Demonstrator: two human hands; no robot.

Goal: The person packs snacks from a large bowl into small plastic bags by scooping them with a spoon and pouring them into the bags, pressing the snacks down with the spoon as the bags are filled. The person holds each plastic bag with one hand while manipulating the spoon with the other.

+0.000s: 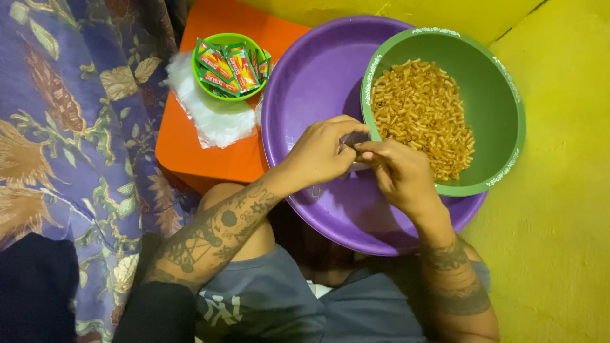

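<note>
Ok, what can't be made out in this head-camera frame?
- The thing pinched between left hand and right hand: fingers cover it.
- Contents of the sachets in the small green bowl: sealed.
- Purple basin floor: partly hidden by the green bowl and arms.

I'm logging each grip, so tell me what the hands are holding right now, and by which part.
Both the left hand and the right hand pinch a small clear plastic bag between their fingers, apparently at its top edge, over the purple basin; most of it is hidden.

One head-worn camera looks steeply down, close over the lap.
</note>
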